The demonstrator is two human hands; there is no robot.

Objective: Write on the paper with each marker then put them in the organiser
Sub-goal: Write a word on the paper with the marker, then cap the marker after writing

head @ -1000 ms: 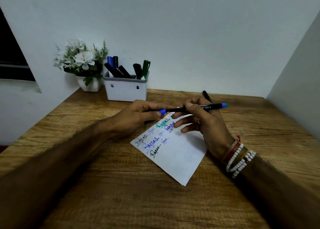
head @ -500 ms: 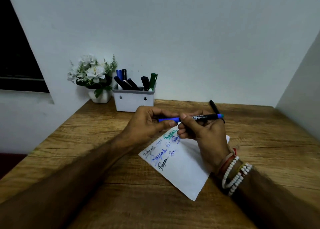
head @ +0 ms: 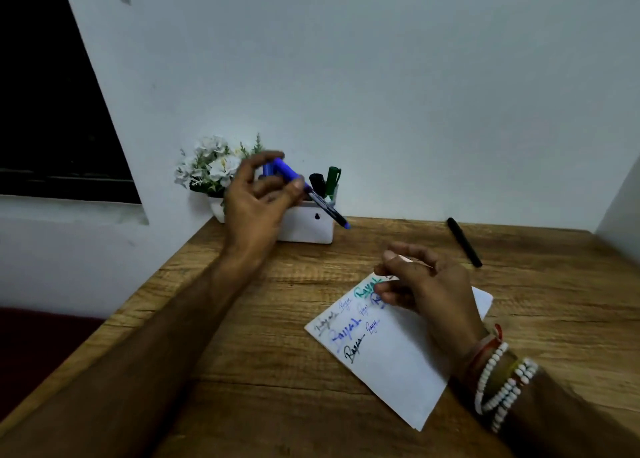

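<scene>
Our left hand [head: 258,198] grips the blue-capped black marker [head: 325,205], slanted down-right, just before the white plastic organiser [head: 308,229]. Our right hand [head: 426,284] hangs loosely curled, empty, over the written white paper [head: 388,360].

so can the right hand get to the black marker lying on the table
Probably yes: the right hand looks empty, and the black marker lies just beyond it on the bare table with nothing between them.

One paper [head: 398,364], one organiser [head: 311,229], one plant [head: 214,166]
</scene>
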